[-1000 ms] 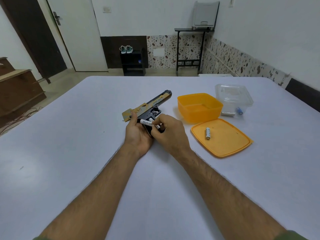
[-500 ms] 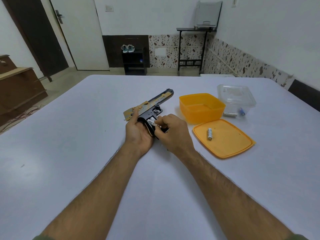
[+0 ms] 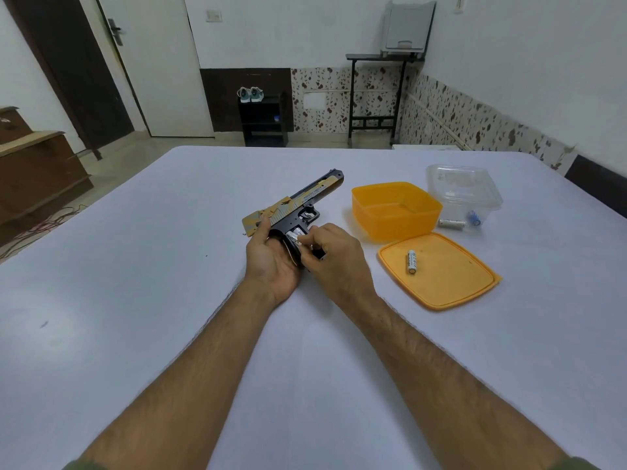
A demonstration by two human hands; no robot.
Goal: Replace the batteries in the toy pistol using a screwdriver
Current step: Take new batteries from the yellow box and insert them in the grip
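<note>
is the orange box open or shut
Open: the orange box has no cover on, and its lid lies flat on the table beside it.

The toy pistol I hold is black with a yellow, patterned top. The battery in its grip is white with dark lettering. The box and its lid are orange; the table is pale lavender-white.
</note>
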